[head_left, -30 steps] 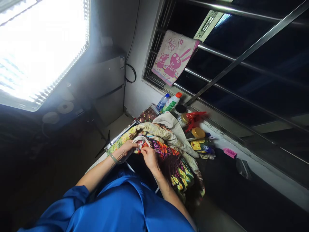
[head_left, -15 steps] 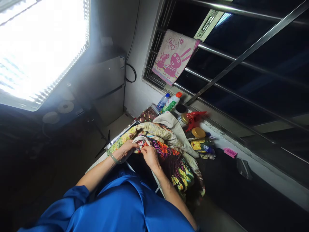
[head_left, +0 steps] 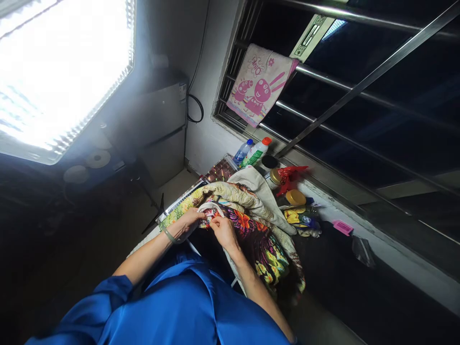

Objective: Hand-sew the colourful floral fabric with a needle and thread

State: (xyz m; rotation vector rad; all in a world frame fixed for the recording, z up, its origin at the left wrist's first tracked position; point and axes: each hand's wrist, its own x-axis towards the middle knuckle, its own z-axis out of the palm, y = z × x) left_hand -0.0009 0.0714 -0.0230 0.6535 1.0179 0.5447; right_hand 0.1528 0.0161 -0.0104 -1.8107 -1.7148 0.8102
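Observation:
A bright floral cloth point(head_left: 264, 249) with a pale lining lies bunched on a work surface in front of me. My left hand point(head_left: 187, 221), with a green bangle on the wrist, grips the cloth's near edge with curled fingers. My right hand point(head_left: 223, 231) pinches the same cloth just beside it, fingertips pressed together at a red patch. Whether a needle or thread is between those fingers is too small to make out. The two hands are a few centimetres apart.
Two plastic bottles point(head_left: 251, 152), a gold-lidded jar point(head_left: 295, 197), a red item point(head_left: 289, 175) and a pink object point(head_left: 342, 227) sit along the window ledge. A pink cartoon towel point(head_left: 257, 86) hangs on the window bars. A bright lamp panel point(head_left: 61, 67) glares at upper left.
My right hand has shifted very slightly along the cloth edge; otherwise both hands and the cloth stay where they were.

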